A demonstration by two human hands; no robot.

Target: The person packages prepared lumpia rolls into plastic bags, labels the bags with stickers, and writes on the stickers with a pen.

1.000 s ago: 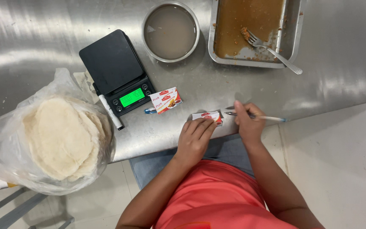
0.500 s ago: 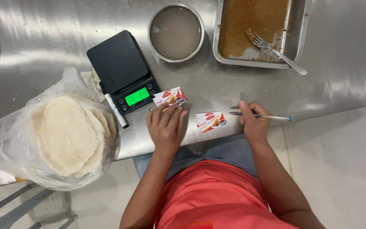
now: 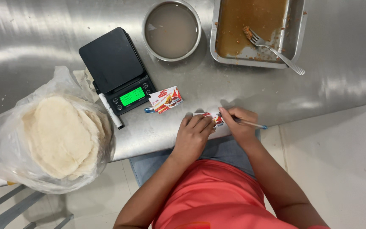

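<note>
Left hand (image 3: 195, 135) pinning a small printed label (image 3: 214, 120) flat at the table's near edge; right hand (image 3: 239, 123) pinching a thin pen (image 3: 250, 124) over it.

Label is glossy card, red-and-white, mostly hidden under left fingers, which are lying flat, not gripping. Second identical card (image 3: 166, 99) is sitting just beside a matte black scale (image 3: 117, 70) with green lit display. Brushed steel table (image 3: 43, 34) is carrying a round bowl of cloudy liquid (image 3: 172, 29), a rectangular pan (image 3: 255, 29) with fork (image 3: 276, 51), and crinkled clear bag of flat round tortillas (image 3: 58, 135).
</note>
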